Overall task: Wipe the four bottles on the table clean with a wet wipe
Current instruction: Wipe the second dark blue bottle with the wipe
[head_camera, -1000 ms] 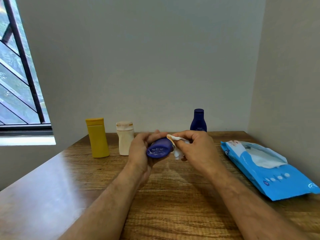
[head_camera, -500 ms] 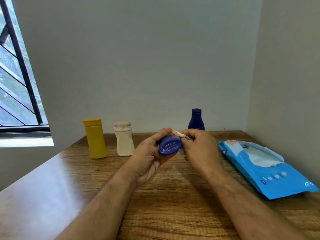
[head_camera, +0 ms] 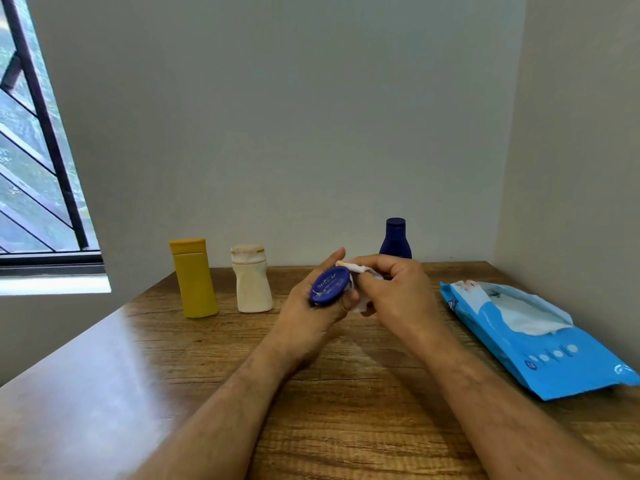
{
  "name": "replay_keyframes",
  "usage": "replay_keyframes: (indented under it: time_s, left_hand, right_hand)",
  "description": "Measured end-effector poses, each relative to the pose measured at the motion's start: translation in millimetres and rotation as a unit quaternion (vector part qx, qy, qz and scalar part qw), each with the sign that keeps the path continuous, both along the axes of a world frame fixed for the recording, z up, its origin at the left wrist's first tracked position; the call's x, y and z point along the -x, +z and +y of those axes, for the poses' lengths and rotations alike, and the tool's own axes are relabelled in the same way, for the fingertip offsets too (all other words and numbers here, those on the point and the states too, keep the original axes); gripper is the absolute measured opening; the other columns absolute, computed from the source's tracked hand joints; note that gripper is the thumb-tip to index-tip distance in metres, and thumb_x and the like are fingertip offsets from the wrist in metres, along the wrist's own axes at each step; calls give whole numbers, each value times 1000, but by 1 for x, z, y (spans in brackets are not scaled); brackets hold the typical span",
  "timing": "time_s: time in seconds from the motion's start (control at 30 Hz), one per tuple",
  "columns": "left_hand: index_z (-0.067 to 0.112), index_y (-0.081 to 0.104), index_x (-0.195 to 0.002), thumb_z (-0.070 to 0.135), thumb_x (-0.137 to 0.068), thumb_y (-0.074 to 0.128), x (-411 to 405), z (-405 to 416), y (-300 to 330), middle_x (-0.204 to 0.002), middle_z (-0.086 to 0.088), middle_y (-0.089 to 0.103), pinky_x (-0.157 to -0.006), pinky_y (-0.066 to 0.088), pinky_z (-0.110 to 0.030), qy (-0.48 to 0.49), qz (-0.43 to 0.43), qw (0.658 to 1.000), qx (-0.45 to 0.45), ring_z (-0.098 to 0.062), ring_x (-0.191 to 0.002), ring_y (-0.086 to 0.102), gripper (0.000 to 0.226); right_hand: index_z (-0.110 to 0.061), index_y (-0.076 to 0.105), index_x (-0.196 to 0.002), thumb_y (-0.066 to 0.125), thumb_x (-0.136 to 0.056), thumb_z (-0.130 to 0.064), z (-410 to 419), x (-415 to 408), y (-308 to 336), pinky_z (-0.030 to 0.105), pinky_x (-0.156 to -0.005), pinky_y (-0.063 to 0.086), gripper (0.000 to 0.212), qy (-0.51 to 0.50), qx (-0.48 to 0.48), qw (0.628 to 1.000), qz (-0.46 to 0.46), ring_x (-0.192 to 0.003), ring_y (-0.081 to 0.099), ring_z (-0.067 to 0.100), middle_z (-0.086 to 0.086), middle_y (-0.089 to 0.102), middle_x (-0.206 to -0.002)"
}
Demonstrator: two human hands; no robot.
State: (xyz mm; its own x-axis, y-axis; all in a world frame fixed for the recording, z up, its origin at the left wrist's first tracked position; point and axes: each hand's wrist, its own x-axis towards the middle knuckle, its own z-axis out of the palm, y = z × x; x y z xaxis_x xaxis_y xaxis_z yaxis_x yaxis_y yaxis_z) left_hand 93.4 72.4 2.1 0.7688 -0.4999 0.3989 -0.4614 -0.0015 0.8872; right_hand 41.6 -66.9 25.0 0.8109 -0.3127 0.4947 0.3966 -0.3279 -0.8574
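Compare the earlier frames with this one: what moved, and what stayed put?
The left hand has turned the small blue bottle so its base tips more upright toward the camera, while the right hand keeps the wet wipe pinched against it. Nothing was picked up or released. The yellow bottle, cream bottle, dark blue bottle and wipes pack stayed put.

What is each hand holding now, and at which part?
The left hand grips a small blue bottle around its body, base toward the camera. The right hand pinches a white wet wipe against the bottle, bunched in its fingers.
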Motion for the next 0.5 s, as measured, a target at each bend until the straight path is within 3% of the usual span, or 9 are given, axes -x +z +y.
replay_keyframes:
  time_s: [0.07,0.17,0.23,0.37,0.5]
  left_hand:
    - [35,54,-138,51,-85,66,1,0,-1,-125,8,68,-99,52,-31,33,-28,997,-56,-11,-118,63,56]
    - [41,66,-108,62,-82,66,-2,-1,-2,-102,8,73,-97,54,-44,71,-16,996,-54,-15,-103,68,33]
    - [42,66,-103,51,-85,70,-5,-1,-5,-97,9,72,-95,54,-47,105,-33,992,-56,-13,-97,68,21]
    - [34,64,-109,34,-88,71,-6,1,-6,-100,10,70,-87,54,-29,174,-83,978,-81,-2,-93,65,22]
    - [30,63,-100,27,-88,73,-6,3,-5,-92,9,69,-71,45,-18,208,-80,971,-91,-2,-84,63,16]
  right_hand:
    - [-23,74,-93,65,-90,-12,0,4,5,14,-55,51,15,42,-42,998,-1,-78,67,4,-6,71,-85]
    - [-23,76,-88,68,-87,-11,1,7,9,15,-60,52,14,55,-60,995,-51,-80,67,4,-7,73,-81]
    - [-27,76,-89,69,-87,-12,2,8,7,12,-65,51,17,0,1,994,-106,-84,65,1,-12,72,-82]
    - [-26,74,-107,66,-87,-13,2,7,1,7,-74,47,25,-68,225,962,-137,-91,59,-2,-15,65,-94]
    - [-22,73,-109,68,-88,-20,2,4,-2,5,-69,43,22,-76,293,947,-112,-86,56,-1,-17,59,-88]
